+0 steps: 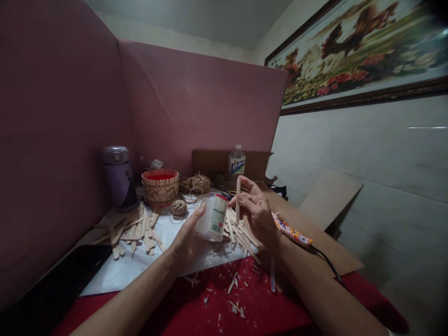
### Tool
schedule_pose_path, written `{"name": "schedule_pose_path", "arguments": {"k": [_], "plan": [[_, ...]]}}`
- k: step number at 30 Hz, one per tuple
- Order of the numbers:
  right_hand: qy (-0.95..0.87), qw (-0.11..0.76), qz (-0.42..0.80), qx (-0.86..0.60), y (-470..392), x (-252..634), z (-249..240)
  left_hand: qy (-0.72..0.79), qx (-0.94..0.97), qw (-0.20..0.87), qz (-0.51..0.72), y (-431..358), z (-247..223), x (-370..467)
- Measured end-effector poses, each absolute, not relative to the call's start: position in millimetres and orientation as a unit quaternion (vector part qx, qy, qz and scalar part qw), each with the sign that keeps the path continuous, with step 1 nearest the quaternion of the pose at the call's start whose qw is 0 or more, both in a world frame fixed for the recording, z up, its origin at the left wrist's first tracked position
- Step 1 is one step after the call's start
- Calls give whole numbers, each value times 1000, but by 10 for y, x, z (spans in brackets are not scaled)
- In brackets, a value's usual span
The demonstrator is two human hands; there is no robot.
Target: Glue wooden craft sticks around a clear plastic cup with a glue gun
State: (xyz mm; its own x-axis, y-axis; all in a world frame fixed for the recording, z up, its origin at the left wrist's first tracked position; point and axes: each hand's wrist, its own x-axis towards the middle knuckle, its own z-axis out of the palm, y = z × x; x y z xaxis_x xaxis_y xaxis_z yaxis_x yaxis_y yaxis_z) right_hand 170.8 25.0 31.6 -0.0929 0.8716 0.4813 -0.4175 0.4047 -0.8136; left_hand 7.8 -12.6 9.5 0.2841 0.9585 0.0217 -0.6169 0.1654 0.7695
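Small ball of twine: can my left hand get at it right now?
Probably not without letting go first: your left hand is holding the clear plastic container. Otherwise the way looks free: the small ball of twine lies near that hand with nothing visible between.

Pink partition (pixel 203 102) near pale wall (pixel 378 154).
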Motion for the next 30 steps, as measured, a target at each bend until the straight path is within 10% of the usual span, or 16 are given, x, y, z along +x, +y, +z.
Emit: {"name": "schedule_pose_path", "arguments": {"k": [30], "plan": [[-433, 393, 804, -108, 342, 1806, 142, 140, 308, 764, 549, -136, 213, 12]]}}
